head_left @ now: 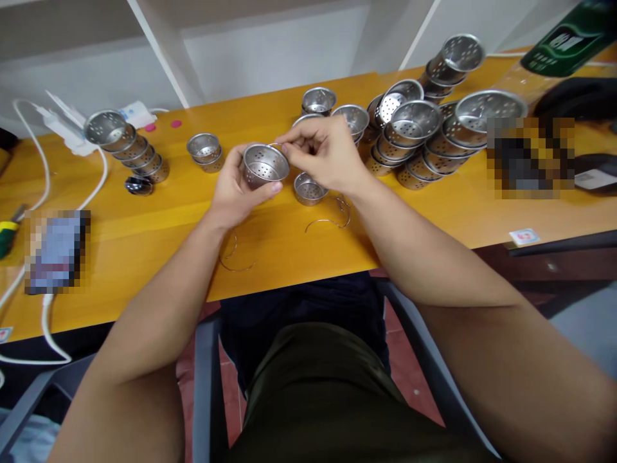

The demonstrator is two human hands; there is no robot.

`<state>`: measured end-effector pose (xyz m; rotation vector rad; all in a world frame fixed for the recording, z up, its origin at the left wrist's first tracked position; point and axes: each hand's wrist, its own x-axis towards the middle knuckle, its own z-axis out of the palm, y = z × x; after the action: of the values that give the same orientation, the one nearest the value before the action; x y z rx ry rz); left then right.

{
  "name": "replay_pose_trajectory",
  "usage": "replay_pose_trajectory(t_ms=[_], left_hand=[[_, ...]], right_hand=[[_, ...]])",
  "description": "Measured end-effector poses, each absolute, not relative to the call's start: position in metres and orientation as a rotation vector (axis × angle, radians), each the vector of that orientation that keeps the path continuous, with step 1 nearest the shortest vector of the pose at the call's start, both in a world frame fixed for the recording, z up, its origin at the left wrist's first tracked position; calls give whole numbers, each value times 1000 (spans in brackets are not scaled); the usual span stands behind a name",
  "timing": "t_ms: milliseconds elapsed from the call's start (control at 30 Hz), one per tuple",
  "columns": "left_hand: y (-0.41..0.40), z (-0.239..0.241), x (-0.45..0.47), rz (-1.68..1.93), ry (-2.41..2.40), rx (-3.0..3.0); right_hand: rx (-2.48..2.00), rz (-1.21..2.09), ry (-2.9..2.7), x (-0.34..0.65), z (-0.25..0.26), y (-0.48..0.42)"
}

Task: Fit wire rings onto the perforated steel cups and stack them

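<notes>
My left hand (pixel 236 186) is wrapped round a small perforated metal cup (pixel 266 164), held tilted above the table with its open mouth facing me. At the cup's far right rim, my right hand (pixel 328 154) pinches a thin wire (pixel 276 145); most of that wire is hidden by the fingers. Below my right hand another perforated cup (pixel 310 190) rests on the table. Beside it lies a curved piece of wire (pixel 332 222). A second bent wire (pixel 238 267) lies near the table's front edge, below my left wrist.
Stacks of perforated cups (pixel 414 125) crowd the right side. A leaning stack (pixel 128 145) and a short pair of cups (pixel 205 151) stand on the left. A phone (pixel 58 251) with a white cable, a screwdriver (pixel 9 235) and a green-labelled bottle (pixel 562 48) sit farther out.
</notes>
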<state>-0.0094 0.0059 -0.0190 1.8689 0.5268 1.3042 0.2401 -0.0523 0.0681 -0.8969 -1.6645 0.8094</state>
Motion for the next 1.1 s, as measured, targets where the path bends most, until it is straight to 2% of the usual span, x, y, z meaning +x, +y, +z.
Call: replay_pose_trajectory(t_ms=[333, 1100], left_hand=[[4, -25, -3, 1295, 376, 1918], [-12, -18, -5, 1184, 550, 1913]], right_hand=[[-989, 657, -1710, 238, 65, -52], [-1008, 758, -1656, 225, 60, -57]])
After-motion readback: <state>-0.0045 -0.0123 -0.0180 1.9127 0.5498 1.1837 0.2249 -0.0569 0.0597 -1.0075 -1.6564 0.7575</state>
